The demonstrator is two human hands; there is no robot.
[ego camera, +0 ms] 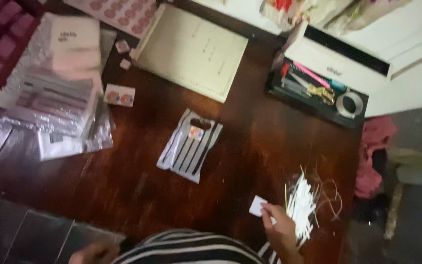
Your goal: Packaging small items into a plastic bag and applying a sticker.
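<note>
My right hand [280, 230] is at the front right of the dark wooden table [137, 181], pinching a small white slip of paper [257, 206] between fingertips. Just right of it lies a heap of thin white paper strips [303, 205] with a few loose threads. My left hand [90, 253] shows only partly at the bottom edge, blurred, above a striped sleeve; what it holds cannot be made out. A small striped plastic bag [190, 145] with a sticker lies flat in the table's middle, apart from both hands.
A paper trimmer board [191, 51] lies at the back. A black tray [318, 105] with pens, clips and a tape roll sits back right. Plastic packets and sheets [54, 98] pile at the left. A small sticker card [119, 95] lies nearby. Pink cloth [377, 146] hangs off the right edge.
</note>
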